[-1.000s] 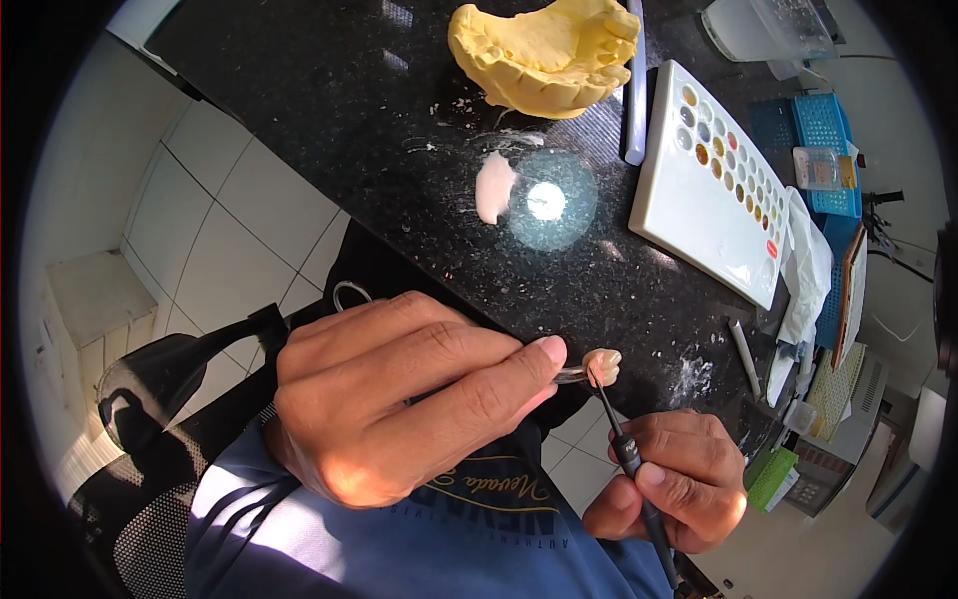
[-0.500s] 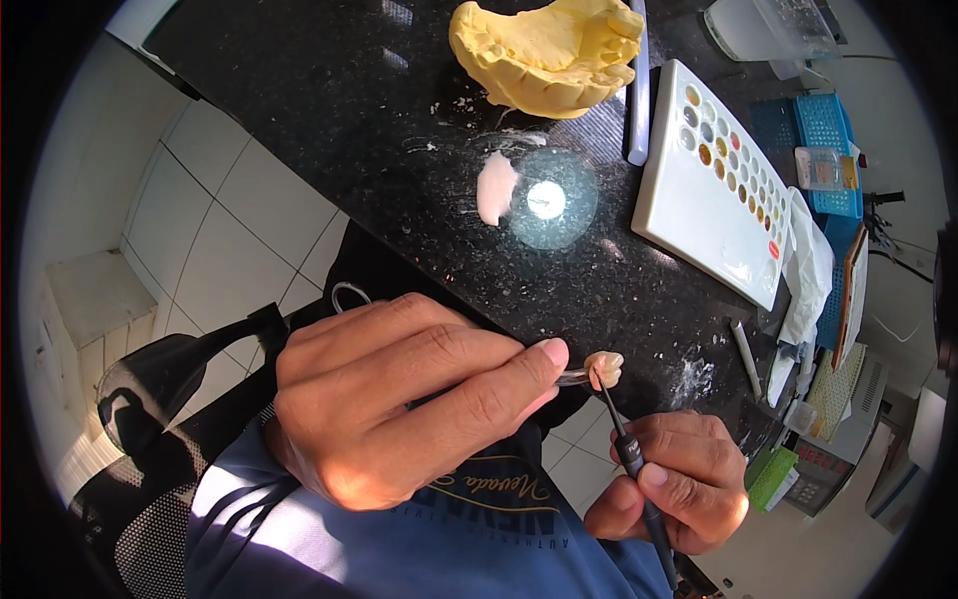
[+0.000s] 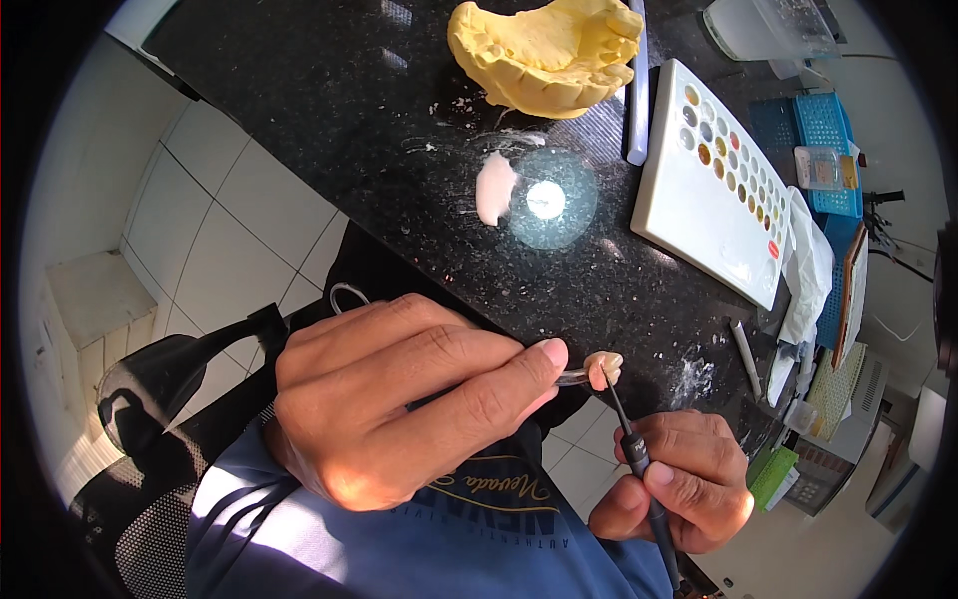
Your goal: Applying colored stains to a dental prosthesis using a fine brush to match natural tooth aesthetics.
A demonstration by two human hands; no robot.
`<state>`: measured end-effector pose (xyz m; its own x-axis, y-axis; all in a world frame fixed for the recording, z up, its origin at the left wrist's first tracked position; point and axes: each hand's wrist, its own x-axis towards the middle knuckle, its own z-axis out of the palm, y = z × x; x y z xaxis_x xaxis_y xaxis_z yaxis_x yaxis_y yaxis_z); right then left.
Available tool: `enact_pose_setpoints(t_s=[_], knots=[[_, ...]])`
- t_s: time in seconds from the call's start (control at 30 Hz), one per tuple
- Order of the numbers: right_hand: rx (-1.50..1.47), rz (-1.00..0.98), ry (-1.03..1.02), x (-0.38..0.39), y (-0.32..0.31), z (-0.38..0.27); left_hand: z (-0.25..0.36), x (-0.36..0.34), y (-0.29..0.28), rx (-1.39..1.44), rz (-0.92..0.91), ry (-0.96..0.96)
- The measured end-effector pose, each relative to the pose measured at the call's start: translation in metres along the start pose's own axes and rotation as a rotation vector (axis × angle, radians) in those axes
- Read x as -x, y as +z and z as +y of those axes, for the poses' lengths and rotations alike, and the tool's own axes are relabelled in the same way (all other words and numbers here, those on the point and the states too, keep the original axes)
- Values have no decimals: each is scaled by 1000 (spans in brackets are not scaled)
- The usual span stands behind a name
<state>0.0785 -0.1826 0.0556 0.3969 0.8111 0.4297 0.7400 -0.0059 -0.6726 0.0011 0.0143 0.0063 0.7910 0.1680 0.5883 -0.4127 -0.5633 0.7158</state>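
Observation:
My left hand (image 3: pixel 414 399) is closed round a metal forceps (image 3: pixel 571 378), most of it hidden by my fingers; a finger ring (image 3: pixel 349 294) shows behind the hand. In the forceps' tip sits a tooth-shaped dental crown (image 3: pixel 611 363), cream with a pink patch on its near side. My right hand (image 3: pixel 689 477) grips a slim black-handled tool (image 3: pixel 637 454) between thumb and fingers. Its thin dark tip reaches the crown's pink patch. Whether that tip is a brush or a metal point, I cannot tell.
On the black speckled worktop (image 3: pixel 299 90) are a yellow plaster dental model (image 3: pixel 544 60), a pink paste smear (image 3: pixel 495 190) and a glass disc (image 3: pixel 569 225). To the right are a white palette with coloured wells (image 3: pixel 689 190), crumpled tissue (image 3: pixel 806 270) and a blue basket (image 3: pixel 828 120).
My right hand and the tool have shifted slightly to the right, the tip moving over the crown. My left hand and the crown look unmoved.

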Motion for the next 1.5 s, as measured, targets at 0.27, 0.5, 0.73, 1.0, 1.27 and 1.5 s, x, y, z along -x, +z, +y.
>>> enact_pose_setpoints(t_s=[0.27,0.5,0.73,1.0,1.27,1.5], knots=[[-16,-16,4,-1,-1,0,1,-1,-2,-8,3,1],[-4,-14,2,-1,0,1,1,-1,-2,-9,0,2],[34,8,33,-1,-2,-5,1,0,-2,-11,-5,-2],[32,33,55,2,0,-3,4,-1,2,-22,0,-24],[10,-5,26,3,-4,0,3,-3,0,-4,-21,-31],[6,29,13,6,-5,-3,4,-4,0,-11,2,-35]])
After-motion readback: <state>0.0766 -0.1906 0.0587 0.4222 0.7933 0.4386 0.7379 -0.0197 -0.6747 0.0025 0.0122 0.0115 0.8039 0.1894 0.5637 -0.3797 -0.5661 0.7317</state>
